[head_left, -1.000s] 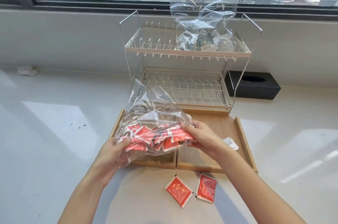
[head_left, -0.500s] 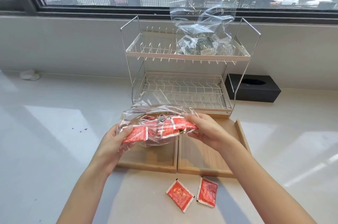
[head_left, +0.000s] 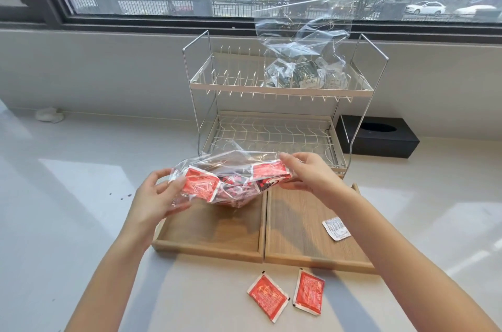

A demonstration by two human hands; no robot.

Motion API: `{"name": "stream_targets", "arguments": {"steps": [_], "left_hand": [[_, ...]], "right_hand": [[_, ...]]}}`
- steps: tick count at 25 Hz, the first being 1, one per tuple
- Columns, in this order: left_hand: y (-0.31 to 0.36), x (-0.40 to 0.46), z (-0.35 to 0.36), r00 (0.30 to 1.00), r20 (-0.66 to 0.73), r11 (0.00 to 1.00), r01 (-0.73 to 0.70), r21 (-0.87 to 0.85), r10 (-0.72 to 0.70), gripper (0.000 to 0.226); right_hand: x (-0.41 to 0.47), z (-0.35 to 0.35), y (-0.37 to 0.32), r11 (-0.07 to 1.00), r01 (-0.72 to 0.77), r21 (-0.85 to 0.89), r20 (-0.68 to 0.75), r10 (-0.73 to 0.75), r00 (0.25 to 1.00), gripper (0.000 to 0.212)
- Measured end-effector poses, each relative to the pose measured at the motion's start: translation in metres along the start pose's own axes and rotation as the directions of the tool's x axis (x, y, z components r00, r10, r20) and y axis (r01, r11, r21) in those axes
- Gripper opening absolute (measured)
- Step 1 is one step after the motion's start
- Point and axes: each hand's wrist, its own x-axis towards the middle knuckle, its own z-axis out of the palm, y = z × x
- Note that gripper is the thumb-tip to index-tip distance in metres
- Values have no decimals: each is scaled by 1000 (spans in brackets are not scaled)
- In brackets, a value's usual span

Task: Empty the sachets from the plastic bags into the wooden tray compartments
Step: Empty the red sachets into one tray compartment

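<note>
The left hand (head_left: 156, 197) and right hand (head_left: 308, 174) each pinch one end of a clear plastic bag (head_left: 225, 168) filled with red sachets (head_left: 199, 183), fingers clamped on the film. The bag hangs above the far part of the wooden tray (head_left: 209, 246), mostly over its left compartment. A white sachet (head_left: 336, 228) lies in the right compartment. Two loose red sachets (head_left: 309, 295) lie on the counter (head_left: 68, 196) just near of the tray. A second bag (head_left: 304, 60) of pale sachets stands on the wire rack's (head_left: 271, 92) upper shelf.

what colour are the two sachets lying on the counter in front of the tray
Red with white edges, clearest in the head view.
</note>
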Motion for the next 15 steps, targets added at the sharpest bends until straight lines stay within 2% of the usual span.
{"name": "stream_targets", "arguments": {"steps": [3,5,7,10,12,13,14,15], "left_hand": [[15,3,-2,992,-57,973,-101,208,115,26],[23,8,-5,987,-64,966,-132,222,149,29],[32,11,-6,995,-18,992,-92,92,94,28],[41,15,-5,995,98,981,25,-190,-6,19],[44,17,-9,983,182,959,44,-281,8,19],[47,17,-10,973,228,949,36,-313,38,33],[48,19,-13,962,267,953,23,-303,62,52],[52,17,-14,951,297,966,-10,-258,89,61]], "right_hand": [[2,-3,-13,1000,28,3,-28,-28,999,37],[0,-6,-22,993,73,-90,-42,-77,996,32],[1,-8,-30,988,109,-109,-40,-114,993,27],[4,-15,-39,995,101,-25,-11,-101,995,24],[6,-19,-44,995,80,56,43,-83,996,22],[8,-22,-47,993,81,89,54,-86,995,21],[9,-24,-51,990,89,106,58,-95,994,20],[9,-26,-55,987,103,120,62,-111,992,19]]}}
